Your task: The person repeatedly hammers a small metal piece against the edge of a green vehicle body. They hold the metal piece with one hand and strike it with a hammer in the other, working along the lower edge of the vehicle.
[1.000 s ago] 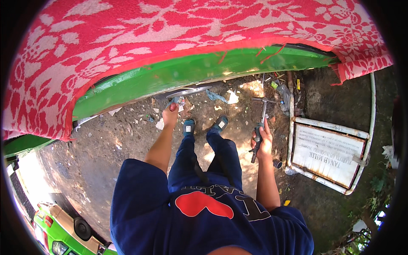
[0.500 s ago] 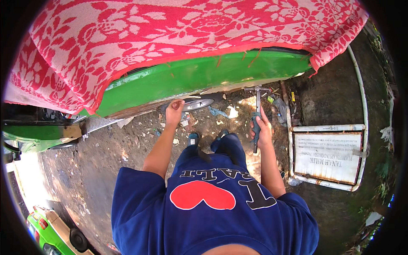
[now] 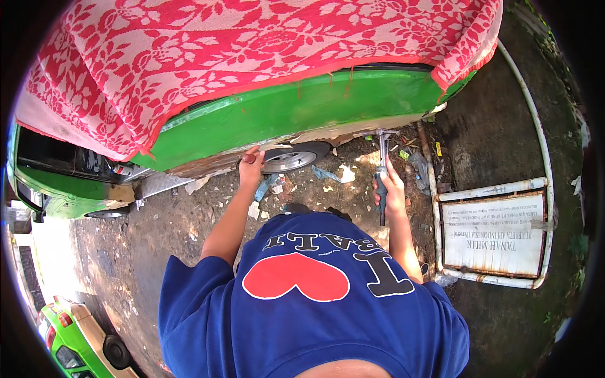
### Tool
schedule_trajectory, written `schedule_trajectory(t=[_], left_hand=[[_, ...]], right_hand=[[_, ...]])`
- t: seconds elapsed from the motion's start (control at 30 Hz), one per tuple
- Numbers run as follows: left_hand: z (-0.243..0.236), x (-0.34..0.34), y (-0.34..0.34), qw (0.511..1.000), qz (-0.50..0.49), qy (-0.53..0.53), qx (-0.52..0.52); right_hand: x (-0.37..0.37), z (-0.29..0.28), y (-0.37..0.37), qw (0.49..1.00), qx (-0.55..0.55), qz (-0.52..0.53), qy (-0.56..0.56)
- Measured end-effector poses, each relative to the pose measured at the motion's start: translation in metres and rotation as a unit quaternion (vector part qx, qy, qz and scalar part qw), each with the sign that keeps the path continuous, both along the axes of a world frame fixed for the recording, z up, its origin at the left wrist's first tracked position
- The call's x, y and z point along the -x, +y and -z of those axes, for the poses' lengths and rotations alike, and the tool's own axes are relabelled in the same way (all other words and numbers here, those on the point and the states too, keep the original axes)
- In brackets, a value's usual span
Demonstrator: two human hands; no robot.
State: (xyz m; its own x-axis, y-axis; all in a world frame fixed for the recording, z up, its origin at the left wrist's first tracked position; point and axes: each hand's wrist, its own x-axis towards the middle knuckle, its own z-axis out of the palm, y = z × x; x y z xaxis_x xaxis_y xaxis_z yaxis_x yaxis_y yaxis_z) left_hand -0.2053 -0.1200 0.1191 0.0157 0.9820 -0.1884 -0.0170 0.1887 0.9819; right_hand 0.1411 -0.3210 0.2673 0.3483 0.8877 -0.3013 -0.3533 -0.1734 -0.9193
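My left hand (image 3: 251, 165) is closed on a small reddish-brown object (image 3: 250, 158), just in front of the lower edge of a green vehicle (image 3: 296, 104) and near its wheel (image 3: 288, 160). My right hand (image 3: 391, 189) grips the dark grey handle of a metal T-bar tool (image 3: 384, 151), held upright in the picture with its crossbar at the far end, by the lower body panel. A red-and-pink floral blanket (image 3: 265, 34) is draped over the vehicle's top. My torso hides most of my legs.
A rusty white pipe frame with a sign board (image 3: 491, 233) lies at the right. Litter (image 3: 346, 175) and dirt cover the ground by the vehicle. Another green car (image 3: 69, 334) shows at the lower left. A second green panel with a wheel (image 3: 50, 189) is at the far left.
The view has shifted, showing more of the wheel and the left-hand vehicle parts. My left hand has risen slightly toward the vehicle's edge. My feet are now hidden behind my torso.
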Motion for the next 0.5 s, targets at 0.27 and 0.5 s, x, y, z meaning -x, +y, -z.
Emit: schedule_trajectory(t=[0.27,0.5], left_hand=[[-0.042,-0.017,-0.042,0.984,-0.089,-0.126,0.093],[-0.061,-0.025,-0.068,0.983,-0.072,-0.152,0.076]], right_hand=[[-0.043,0.019,-0.061,0.999,0.014,-0.002,0.043],[-0.062,0.036,-0.081,0.997,0.057,-0.038,0.041]])
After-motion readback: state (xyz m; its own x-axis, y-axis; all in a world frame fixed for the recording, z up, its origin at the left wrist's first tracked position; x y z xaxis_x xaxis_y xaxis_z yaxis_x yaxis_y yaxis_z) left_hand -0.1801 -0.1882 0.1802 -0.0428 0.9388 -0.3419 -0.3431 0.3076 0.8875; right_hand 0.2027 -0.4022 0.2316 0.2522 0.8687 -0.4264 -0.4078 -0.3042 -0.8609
